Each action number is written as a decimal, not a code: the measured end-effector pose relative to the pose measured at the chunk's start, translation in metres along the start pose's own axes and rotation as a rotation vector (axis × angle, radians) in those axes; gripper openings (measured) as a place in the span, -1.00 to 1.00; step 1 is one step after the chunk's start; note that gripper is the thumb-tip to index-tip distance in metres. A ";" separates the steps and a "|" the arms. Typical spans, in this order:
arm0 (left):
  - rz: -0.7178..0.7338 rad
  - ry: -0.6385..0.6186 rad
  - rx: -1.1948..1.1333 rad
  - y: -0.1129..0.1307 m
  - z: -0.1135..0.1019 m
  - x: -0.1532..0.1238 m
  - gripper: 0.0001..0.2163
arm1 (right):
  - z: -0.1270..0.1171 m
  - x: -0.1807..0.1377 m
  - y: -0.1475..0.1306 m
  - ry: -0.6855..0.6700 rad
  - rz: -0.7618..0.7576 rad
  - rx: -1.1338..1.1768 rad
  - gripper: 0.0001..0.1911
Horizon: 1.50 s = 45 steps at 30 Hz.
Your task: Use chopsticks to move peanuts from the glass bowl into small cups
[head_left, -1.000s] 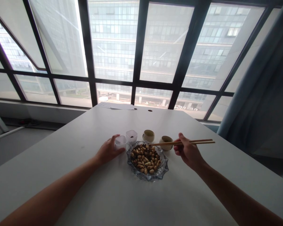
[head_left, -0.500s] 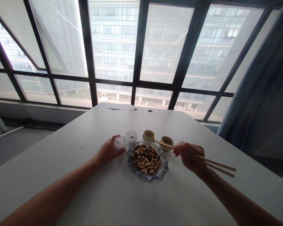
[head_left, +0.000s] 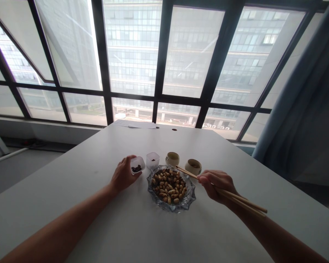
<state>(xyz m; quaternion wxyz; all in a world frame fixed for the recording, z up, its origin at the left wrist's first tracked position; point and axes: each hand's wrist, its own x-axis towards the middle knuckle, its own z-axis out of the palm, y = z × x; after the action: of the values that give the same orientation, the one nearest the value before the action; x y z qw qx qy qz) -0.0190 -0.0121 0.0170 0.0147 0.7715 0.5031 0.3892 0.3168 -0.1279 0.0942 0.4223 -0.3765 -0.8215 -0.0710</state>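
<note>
My left hand (head_left: 124,172) grips a small clear plastic cup (head_left: 140,163), tilted so that the dark seeds (head_left: 136,168) inside show. In my right hand (head_left: 218,184) is a pair of wooden chopsticks (head_left: 188,172), their tips over the far rim of a glass bowl (head_left: 192,193). Whether the tips pinch anything is too small to tell. Peanuts in the shell (head_left: 168,188) fill that bowl, with dark seeds among them. A second clear cup (head_left: 152,162) with a little something dark in it stands just right of the held one.
Two small beige ceramic cups, one behind the bowl (head_left: 172,159) and one farther right (head_left: 193,166), stand near the chopsticks. Papers (head_left: 137,125) lie at the far edge of the white table (head_left: 104,233). Windows and a blue curtain (head_left: 296,95) are beyond.
My left hand has drawn the plastic cup slightly left and tipped it, so the dark seeds now show. My right hand has lowered a little, bringing the chopstick tips down and slightly left.
</note>
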 end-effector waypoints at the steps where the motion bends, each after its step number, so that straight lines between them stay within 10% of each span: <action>1: -0.018 -0.008 0.018 0.001 0.000 0.000 -0.43 | 0.001 0.000 0.000 0.006 -0.022 0.012 -0.53; 6: -0.137 -0.023 0.100 -0.001 -0.003 -0.001 -0.29 | 0.002 0.001 -0.003 0.067 -0.055 0.057 -0.57; 14: 0.015 0.031 0.129 0.016 -0.025 0.025 -0.40 | 0.001 0.001 0.009 0.268 0.332 0.347 -0.55; 25: -0.089 -0.506 0.180 0.063 0.000 0.088 -0.24 | 0.004 0.001 0.013 0.243 0.482 0.455 -0.48; 35: 0.329 -0.266 0.113 0.050 0.003 0.073 -0.34 | 0.007 0.003 0.011 0.371 0.581 0.498 -0.45; 45: 0.341 -0.266 0.101 0.049 -0.005 0.067 -0.34 | 0.061 0.038 0.007 0.329 0.542 0.518 -0.45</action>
<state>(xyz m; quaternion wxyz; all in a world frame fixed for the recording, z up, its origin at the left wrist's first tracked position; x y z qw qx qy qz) 0.0283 0.0148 0.0804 -0.0241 0.8897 0.3779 0.2552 0.2694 -0.0752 0.0827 0.6324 -0.4439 -0.6048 0.1929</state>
